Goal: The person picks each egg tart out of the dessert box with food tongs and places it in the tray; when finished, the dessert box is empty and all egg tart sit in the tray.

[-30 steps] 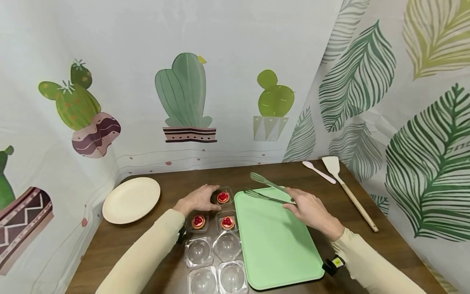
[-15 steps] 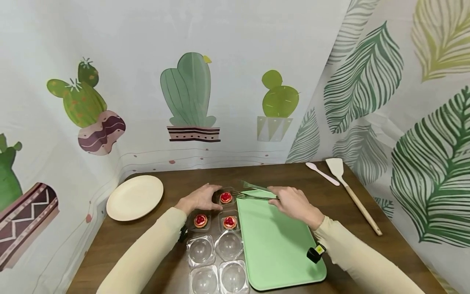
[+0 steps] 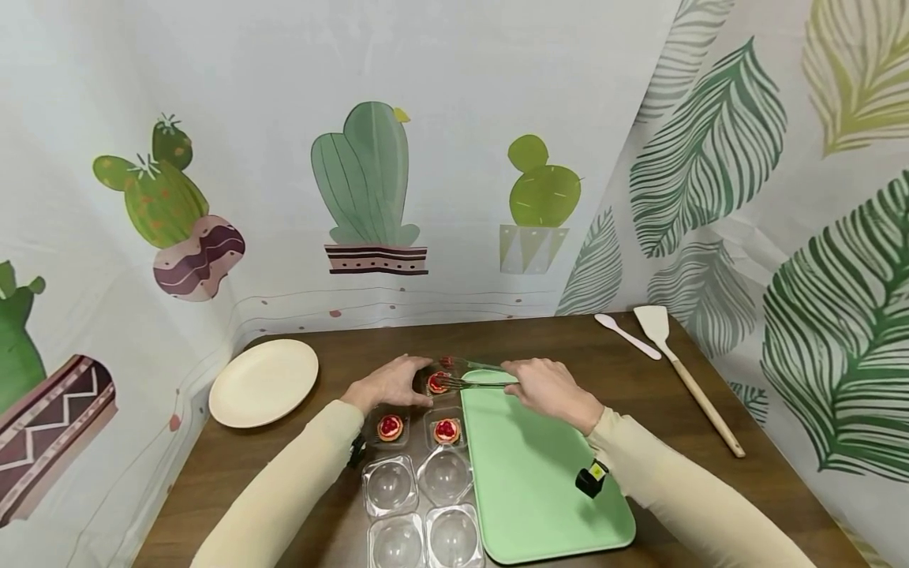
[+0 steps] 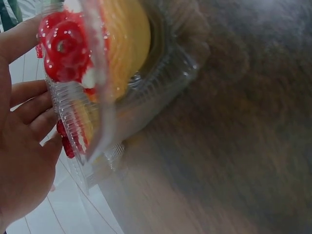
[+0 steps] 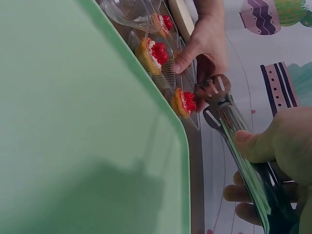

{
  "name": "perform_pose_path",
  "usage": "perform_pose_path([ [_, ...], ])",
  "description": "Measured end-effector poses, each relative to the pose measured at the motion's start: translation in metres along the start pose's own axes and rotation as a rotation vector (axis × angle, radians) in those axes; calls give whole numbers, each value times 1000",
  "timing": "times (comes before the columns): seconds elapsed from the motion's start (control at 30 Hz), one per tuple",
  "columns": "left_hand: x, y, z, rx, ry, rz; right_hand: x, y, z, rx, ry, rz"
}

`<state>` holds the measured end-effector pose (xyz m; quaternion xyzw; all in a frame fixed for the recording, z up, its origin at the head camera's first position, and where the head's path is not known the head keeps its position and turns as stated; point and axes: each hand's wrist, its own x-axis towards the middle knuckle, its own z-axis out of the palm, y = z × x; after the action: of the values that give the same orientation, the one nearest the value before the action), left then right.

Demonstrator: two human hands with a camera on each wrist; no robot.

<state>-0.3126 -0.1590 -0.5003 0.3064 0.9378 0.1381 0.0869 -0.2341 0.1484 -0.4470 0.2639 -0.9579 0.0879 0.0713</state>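
Metal tongs (image 3: 483, 384) are held in my right hand (image 3: 550, 388), their two spread jaws at the back tart (image 3: 439, 383); whether they touch it is unclear. This tart sits in a clear plastic container, which my left hand (image 3: 389, 384) grips from its left side, thumb in front and fingers behind. In the right wrist view the tongs (image 5: 243, 170) reach from my hand (image 5: 287, 151) toward the tart (image 5: 184, 101). The left wrist view shows my left hand (image 4: 27, 151) at the containers, beside a large, near tart (image 4: 124, 44).
Two more tarts (image 3: 390, 427) (image 3: 447, 431) sit in clear containers in front, with several containers (image 3: 454, 536) nearer. A green tray (image 3: 543, 489) lies right of them. A cream plate (image 3: 264, 383) stands at left; a spatula (image 3: 699, 394) and small pink spoon (image 3: 628, 337) lie at right.
My right hand has moved left with the tongs, from over the tray to the back tart, and the tongs' tips now overlap it. My left hand has stayed at the container.
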Motion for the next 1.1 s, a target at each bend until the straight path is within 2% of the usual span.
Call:
perform_pose_path([
  [0.27, 1, 1, -1, -14, 15, 16, 11, -5, 2, -48, -24, -29],
  [0.47, 1, 1, -1, -27, 19, 23, 17, -10, 3, -95, -50, -21],
  [0.67, 1, 0, -1, -30, 10, 4, 24, -16, -2, -122, -40, -31],
  [1.1, 2, 1, -2, -38, -5, -38, 41, -27, -9, -149, -159, -18],
])
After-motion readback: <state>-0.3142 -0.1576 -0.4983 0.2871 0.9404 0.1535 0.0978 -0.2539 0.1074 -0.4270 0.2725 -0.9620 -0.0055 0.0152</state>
